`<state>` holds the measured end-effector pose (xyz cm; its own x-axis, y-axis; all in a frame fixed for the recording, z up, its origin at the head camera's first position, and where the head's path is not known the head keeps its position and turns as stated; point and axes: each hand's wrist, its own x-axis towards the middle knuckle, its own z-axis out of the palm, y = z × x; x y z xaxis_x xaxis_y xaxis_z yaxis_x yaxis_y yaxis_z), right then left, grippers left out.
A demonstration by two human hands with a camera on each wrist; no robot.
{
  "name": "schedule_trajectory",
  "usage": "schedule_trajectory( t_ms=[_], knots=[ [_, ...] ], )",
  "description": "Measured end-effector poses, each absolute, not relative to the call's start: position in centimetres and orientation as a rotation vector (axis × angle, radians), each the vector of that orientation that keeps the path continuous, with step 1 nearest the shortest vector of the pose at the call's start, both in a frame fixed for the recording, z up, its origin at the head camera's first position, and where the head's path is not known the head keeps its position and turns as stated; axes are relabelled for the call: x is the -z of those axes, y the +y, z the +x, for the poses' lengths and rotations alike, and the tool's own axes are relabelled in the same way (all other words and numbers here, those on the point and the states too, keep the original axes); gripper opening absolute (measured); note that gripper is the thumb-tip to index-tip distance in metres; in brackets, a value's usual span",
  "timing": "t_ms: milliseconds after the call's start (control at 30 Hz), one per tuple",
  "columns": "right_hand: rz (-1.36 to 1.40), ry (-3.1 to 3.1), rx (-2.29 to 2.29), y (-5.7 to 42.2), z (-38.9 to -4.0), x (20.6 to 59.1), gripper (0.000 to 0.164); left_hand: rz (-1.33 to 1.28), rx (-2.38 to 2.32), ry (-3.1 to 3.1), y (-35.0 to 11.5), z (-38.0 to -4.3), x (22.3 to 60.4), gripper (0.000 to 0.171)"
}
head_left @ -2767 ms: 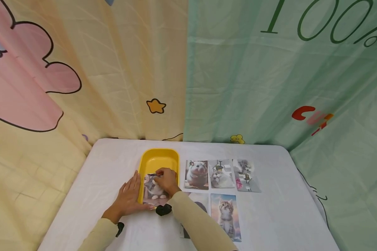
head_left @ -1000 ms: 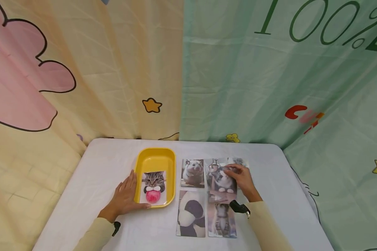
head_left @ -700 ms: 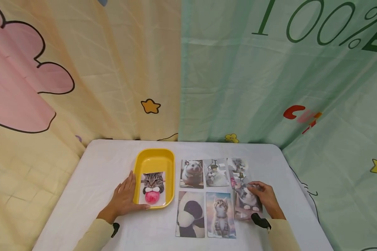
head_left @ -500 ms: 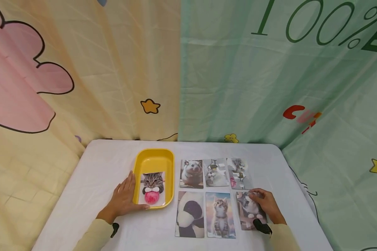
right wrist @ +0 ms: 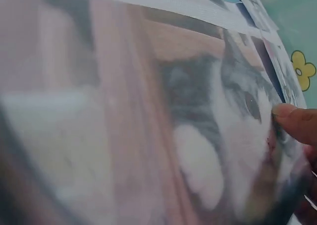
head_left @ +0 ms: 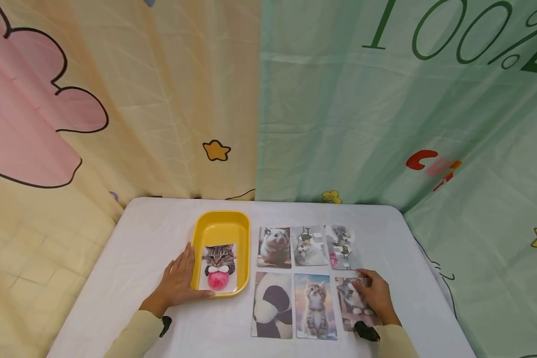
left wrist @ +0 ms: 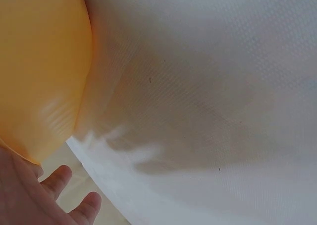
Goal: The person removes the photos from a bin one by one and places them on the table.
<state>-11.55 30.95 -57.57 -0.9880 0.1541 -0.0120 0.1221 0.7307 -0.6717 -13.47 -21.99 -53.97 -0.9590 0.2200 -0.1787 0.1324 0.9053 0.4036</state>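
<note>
My left hand (head_left: 174, 283) rests against the near left side of a yellow tray (head_left: 199, 233), its fingers straight along the wall and its thumb by the front rim. In the left wrist view, part of the hand (left wrist: 29, 195) shows below the tray's wall (left wrist: 44, 61). Inside the tray lies a photo card of a tabby cat with a pink ball (head_left: 218, 271). My right hand (head_left: 378, 294) pinches a grey-and-white cat photo card (head_left: 350, 298) by its right side, at the near right of the table. In the right wrist view, the thumb (right wrist: 294, 121) presses on this card's face (right wrist: 193, 136).
Behind lie a hamster card (head_left: 275, 247), a white-and-grey picture card (head_left: 310, 246) and another card with a pink patch (head_left: 342, 247). A panda-like card (head_left: 272, 304) and a kitten card (head_left: 315, 306) lie in the near row. Curtains (head_left: 331, 124) hang behind the white table (head_left: 161, 219).
My right hand has carried the grey-and-white cat card out of the tray, over the other cards, to the right end of the near row. The tabby card shows now. My left hand stays.
</note>
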Motion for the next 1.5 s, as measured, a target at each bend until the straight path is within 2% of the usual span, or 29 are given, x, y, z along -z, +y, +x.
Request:
schedule_trajectory(
  t_ms=[133, 267, 567, 800, 1100, 1267, 1500],
  knots=[
    [-0.204, -2.759, -1.076, 30.2, -11.7, 56.9, 0.043, 0.263, -0.581, 2.843, -22.0, -13.6, 54.2, 0.144],
    [-0.096, -2.623, -1.143, 27.2, -13.0, 55.3, 0.037, 0.271, -0.582, 2.853, -22.1, -13.5, 54.2, 0.145],
    [0.506, -2.566, -1.307, 14.1, -17.5, 51.5, 0.028, 0.261, -0.600, 2.836, -22.1, -13.3, 53.8, 0.143],
    [0.768, -2.794, -1.340, 4.2, -20.1, 50.9, 0.029, 0.259, -0.577, 2.846, -22.0, -13.5, 53.7, 0.144],
    [0.594, -2.977, -1.493, -3.1, -21.2, 52.7, 0.031, 0.309, -0.565, 2.901, -22.2, -13.1, 53.8, 0.139],
    [0.433, -2.964, -1.566, -4.6, -21.4, 53.9, 0.033, 0.320, -0.569, 2.910, -22.4, -13.0, 54.0, 0.139],
    [0.237, -3.009, -1.407, -5.3, -21.2, 54.8, 0.039, 0.309, -0.586, 2.901, -22.2, -13.2, 53.9, 0.141]
  ],
)
